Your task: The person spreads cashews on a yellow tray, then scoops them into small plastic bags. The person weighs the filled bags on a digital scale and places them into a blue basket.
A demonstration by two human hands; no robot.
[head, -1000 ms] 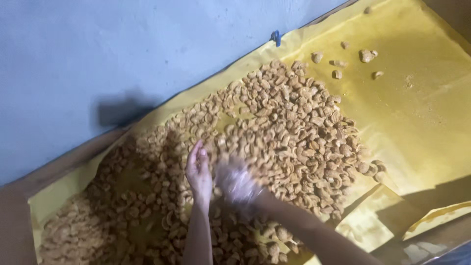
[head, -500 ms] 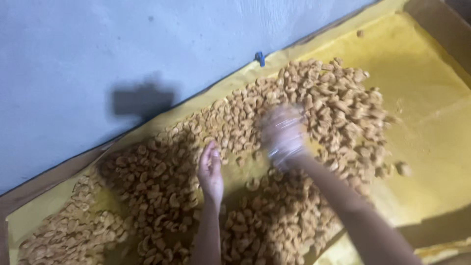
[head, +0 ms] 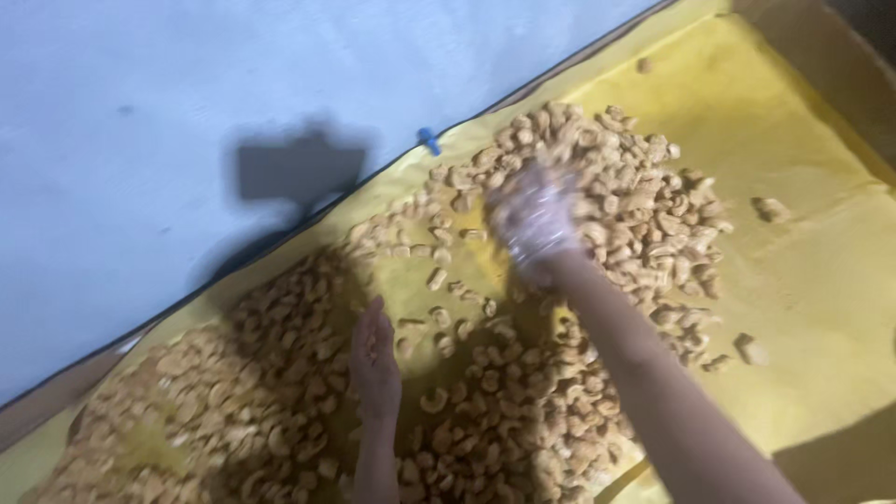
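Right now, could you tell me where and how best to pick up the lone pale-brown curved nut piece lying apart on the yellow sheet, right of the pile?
Pinch the lone pale-brown curved nut piece across its narrow width, probably from straight above: it lies flat on the yellow sheet, clear of the pile.

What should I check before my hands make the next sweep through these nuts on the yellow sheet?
1. Left hand in plain view, edge-on among the nuts: ok.
2. Right hand in plain view: not ok, it is blurred, so its grip cannot be told.
3. Nuts all on the yellow sheet: ok, none lie on the grey floor.
4. Stray nuts kept with the pile: not ok, a few lie apart toward the right side of the sheet.
5. Blue clip at the sheet's edge free of nuts: ok.
6. Gap between the hands cleared: not ok, scattered nuts lie there.
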